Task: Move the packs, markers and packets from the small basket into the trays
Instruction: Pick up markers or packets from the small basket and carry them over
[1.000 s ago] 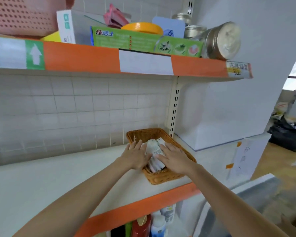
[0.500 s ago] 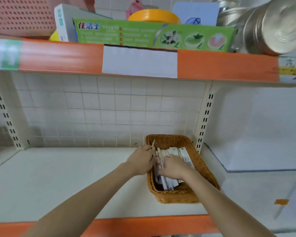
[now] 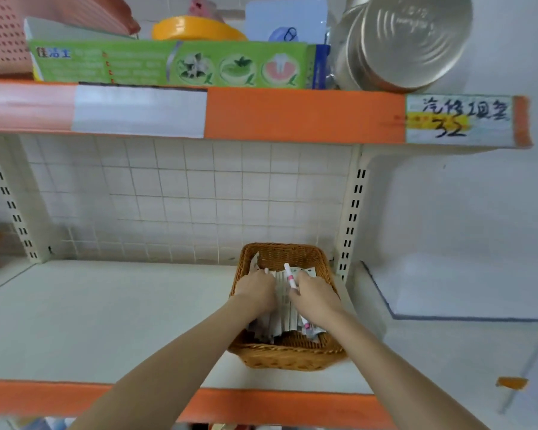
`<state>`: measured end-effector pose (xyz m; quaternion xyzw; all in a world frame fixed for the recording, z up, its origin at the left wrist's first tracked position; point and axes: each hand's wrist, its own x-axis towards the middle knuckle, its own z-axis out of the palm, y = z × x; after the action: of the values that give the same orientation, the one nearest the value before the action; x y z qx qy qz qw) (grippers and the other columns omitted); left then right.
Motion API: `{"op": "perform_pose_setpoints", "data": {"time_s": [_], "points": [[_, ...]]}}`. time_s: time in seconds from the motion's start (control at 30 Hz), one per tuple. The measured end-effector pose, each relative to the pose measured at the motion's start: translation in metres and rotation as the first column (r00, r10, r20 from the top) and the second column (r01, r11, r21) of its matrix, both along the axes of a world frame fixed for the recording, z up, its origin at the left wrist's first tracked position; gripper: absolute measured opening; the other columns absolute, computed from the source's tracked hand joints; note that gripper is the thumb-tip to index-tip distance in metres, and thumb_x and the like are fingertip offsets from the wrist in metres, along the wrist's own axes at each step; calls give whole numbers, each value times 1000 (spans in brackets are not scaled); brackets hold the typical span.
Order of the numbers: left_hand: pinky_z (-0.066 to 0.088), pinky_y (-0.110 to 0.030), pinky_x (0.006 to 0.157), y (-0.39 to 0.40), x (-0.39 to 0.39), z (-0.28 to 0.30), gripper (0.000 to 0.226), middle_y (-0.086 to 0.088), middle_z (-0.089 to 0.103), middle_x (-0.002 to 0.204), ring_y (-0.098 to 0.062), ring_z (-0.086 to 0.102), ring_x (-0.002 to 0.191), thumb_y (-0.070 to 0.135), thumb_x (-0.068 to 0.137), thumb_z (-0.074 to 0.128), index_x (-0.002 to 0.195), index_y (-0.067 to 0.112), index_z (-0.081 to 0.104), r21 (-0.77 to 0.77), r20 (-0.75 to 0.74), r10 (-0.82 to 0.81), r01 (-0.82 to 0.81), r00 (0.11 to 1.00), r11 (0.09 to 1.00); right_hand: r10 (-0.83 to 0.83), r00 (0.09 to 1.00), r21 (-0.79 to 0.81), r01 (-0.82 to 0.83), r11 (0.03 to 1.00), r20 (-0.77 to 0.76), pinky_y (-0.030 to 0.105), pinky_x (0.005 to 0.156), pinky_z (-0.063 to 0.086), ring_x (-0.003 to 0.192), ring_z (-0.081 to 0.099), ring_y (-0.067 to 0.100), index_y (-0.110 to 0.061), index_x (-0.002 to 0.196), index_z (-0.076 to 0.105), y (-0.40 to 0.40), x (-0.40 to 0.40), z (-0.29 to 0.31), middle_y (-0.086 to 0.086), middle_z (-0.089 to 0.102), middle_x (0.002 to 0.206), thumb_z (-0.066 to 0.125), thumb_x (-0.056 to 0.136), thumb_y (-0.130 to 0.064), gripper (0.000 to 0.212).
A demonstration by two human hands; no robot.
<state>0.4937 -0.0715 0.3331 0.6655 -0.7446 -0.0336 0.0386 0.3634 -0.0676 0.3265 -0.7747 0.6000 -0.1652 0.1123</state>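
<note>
Wicker basket [image 3: 288, 356] of white packets [image 3: 281, 318] — left hand [image 3: 255, 290] gripping packets, right hand [image 3: 316, 294] pinching marker [image 3: 291, 276]

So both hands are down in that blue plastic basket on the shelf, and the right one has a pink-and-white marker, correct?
Not quite. The small basket is brown woven wicker, not blue plastic, as the head view shows. The rest holds: both the left hand and the right hand are in it on the shelf, and the right one holds a pink-and-white marker.

Small basket [image 3: 284, 356]: brown wicker, upright on shelf. Inside it: white packets [image 3: 281, 318], standing in a row; white-pink marker [image 3: 291, 277], tilted above them.
</note>
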Motion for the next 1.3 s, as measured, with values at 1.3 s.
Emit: {"op": "perform_pose_setpoints", "data": {"time_s": [1.3], "points": [[42, -30, 59, 91, 176, 24, 18, -9, 55, 85, -26, 50, 70, 19, 92, 47, 100, 6, 56, -35, -336, 222, -248, 915, 968, 109, 993, -7, -109, 994, 37, 34, 75, 40, 101, 58, 34, -15, 109, 55, 53, 161, 26, 13, 62, 108, 44, 91, -23, 23]]}}
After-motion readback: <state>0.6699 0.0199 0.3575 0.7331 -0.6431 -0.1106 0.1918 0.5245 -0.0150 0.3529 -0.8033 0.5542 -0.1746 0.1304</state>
